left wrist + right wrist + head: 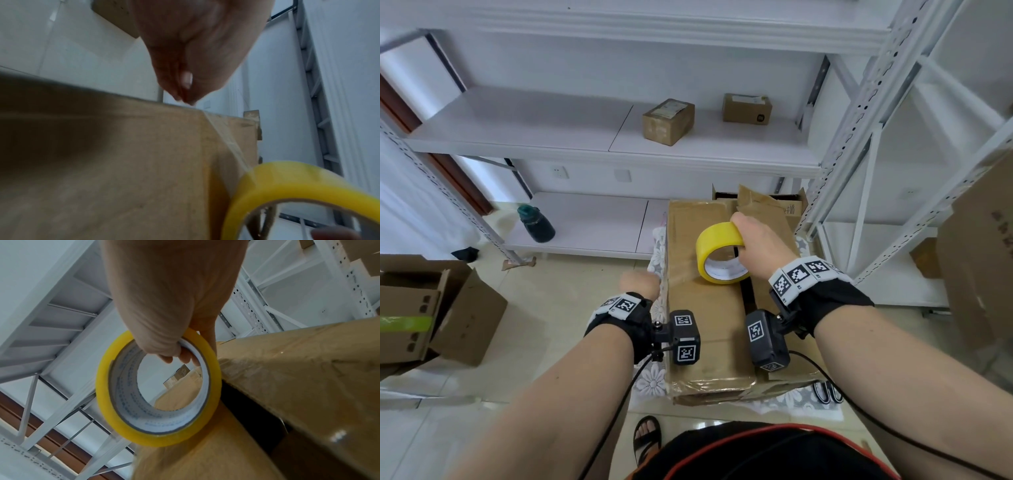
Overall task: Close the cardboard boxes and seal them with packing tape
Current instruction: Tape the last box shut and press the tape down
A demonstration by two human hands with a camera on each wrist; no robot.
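A large cardboard box (702, 308) stands in front of me with its top flaps folded down and a dark gap between them. My right hand (760, 240) grips a yellow roll of packing tape (719, 253) upright over the box top, fingers hooked through its core (180, 353). A clear strip of tape (224, 138) runs from the roll (287, 186) to the box's left edge. There my left hand (640, 282) pinches the tape's free end between its fingertips (185, 94) at the box's left side. The box (123, 162) fills the lower left wrist view.
White metal shelving (599, 137) stands behind, with two small sealed boxes (668, 121) (747, 108) on it and a dark bottle (536, 224) on the lowest shelf. Open cardboard boxes (431, 308) sit at the left, another carton (983, 253) at the right. A second open box (784, 202) lies behind the large one.
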